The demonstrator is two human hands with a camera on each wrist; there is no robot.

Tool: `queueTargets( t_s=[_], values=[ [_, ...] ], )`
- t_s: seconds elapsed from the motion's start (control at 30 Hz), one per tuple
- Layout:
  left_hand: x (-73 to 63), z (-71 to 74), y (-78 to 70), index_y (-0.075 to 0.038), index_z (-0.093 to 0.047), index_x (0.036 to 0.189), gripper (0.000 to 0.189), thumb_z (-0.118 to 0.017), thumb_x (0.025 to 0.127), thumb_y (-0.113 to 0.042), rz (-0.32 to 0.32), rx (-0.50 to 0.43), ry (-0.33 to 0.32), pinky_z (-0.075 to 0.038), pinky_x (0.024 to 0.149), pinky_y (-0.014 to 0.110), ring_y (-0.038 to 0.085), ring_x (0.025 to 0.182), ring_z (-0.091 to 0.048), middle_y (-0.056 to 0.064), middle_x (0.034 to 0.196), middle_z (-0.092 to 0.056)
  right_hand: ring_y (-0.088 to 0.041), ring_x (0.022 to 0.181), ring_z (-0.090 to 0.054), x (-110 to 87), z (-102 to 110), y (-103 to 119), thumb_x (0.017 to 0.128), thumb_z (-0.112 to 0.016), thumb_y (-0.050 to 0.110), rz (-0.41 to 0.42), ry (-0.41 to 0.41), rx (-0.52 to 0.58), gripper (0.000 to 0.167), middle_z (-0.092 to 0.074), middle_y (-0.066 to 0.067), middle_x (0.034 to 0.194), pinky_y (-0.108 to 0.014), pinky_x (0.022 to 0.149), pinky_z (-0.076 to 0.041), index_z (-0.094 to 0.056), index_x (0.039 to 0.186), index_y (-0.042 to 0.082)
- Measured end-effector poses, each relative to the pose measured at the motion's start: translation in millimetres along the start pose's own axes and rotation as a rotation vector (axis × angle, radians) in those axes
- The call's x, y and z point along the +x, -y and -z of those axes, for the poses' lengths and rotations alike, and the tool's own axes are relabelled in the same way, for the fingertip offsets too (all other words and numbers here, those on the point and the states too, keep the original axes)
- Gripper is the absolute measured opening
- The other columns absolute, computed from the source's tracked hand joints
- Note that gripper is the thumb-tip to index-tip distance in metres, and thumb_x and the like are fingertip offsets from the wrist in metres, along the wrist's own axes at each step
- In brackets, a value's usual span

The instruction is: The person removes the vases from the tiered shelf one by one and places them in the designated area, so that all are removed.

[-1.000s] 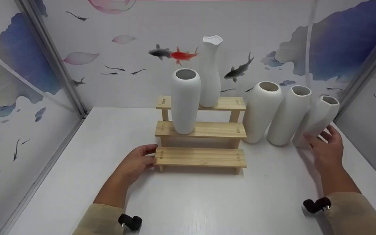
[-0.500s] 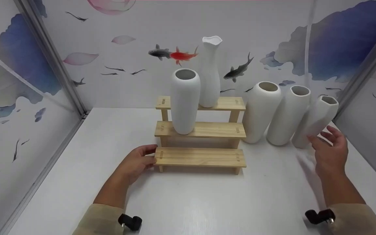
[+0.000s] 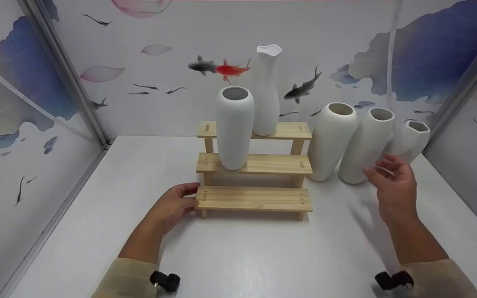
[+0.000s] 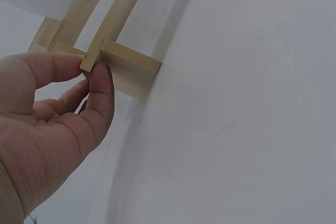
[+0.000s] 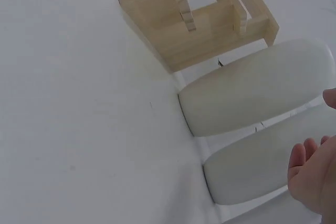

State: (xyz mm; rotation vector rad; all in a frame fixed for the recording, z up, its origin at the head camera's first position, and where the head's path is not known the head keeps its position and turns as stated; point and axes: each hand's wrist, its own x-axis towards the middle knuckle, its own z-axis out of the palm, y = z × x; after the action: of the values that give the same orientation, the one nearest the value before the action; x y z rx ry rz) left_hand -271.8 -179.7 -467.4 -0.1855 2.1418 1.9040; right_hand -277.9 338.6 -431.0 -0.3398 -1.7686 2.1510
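My left hand (image 3: 174, 207) pinches the left end of the lowest step of a three-step wooden plant stand (image 3: 255, 199); thumb and fingers meet at the board's end in the left wrist view. A smooth white vase (image 3: 235, 128) stands on the middle step, and a tall white vase with a wavy rim (image 3: 266, 95) on the top one. To the right, a wide white vase (image 3: 330, 145), a slimmer one (image 3: 362, 149) and one with an angular mouth (image 3: 410, 138) stand in a row. My right hand (image 3: 398, 194), fingers loosely bent and holding nothing, partly hides the last two.
The white table (image 3: 238, 256) spreads in front of the stand. Printed panels with fish and leaves (image 3: 441, 54) enclose it at the back and sides, with metal posts (image 3: 66, 78) at the corners. A small black device (image 3: 166, 281) sits at each sleeve.
My right hand has come off the angular-mouthed vase and moved left, in front of the slimmer vase. The left hand, the stand and the vases look unmoved.
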Motion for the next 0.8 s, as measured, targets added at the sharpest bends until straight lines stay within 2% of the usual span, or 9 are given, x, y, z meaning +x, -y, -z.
queueTargets(
  t_s=[0.23, 0.47, 0.63, 0.8],
  values=[
    [-0.4, 0.5, 1.0, -0.006, -0.053, 0.153, 0.057, -0.061, 0.098, 0.001, 0.004, -0.013, 0.006, -0.056, 0.103, 0.034, 0.023, 0.121, -0.068, 0.013, 0.155, -0.056, -0.015, 0.117, -0.059, -18.8, -28.3, -2.5, 0.089, -0.087, 0.013, 0.028, 0.107, -0.050, 0.067, -0.057, -0.001, 0.129, -0.013, 0.090, -0.058, -0.052, 0.147, 0.016],
    [1.4, 0.4, 1.8, -0.006, -0.054, 0.153, 0.057, -0.062, 0.098, 0.002, 0.002, -0.018, 0.001, -0.056, 0.103, 0.034, 0.023, 0.122, -0.068, 0.013, 0.156, -0.056, -0.017, 0.119, -0.060, -36.8, -60.0, -5.4, 0.093, -0.083, 0.013, 0.048, 0.174, -0.160, 0.058, -0.057, -0.003, 0.131, -0.015, 0.093, -0.058, -0.053, 0.143, 0.019],
    [1.8, 0.8, 0.8, -0.007, -0.053, 0.154, 0.057, -0.061, 0.098, 0.001, 0.004, -0.013, 0.006, -0.056, 0.104, 0.035, 0.023, 0.122, -0.067, 0.013, 0.155, -0.056, -0.020, 0.121, -0.058, -47.5, -80.1, -7.5, 0.094, -0.082, 0.012, 0.075, 0.245, -0.169, 0.063, -0.055, -0.009, 0.134, -0.017, 0.095, -0.057, -0.049, 0.147, 0.011],
    [1.7, 0.2, 1.5, -0.007, -0.053, 0.154, 0.057, -0.061, 0.098, 0.002, 0.007, -0.013, 0.001, -0.056, 0.104, 0.034, 0.023, 0.121, -0.068, 0.012, 0.155, -0.056, -0.022, 0.121, -0.059, -56.3, -96.6, -8.9, 0.093, -0.083, 0.009, 0.092, 0.297, -0.141, 0.065, -0.057, -0.007, 0.129, -0.020, 0.097, -0.057, -0.048, 0.146, 0.008]
  ],
)
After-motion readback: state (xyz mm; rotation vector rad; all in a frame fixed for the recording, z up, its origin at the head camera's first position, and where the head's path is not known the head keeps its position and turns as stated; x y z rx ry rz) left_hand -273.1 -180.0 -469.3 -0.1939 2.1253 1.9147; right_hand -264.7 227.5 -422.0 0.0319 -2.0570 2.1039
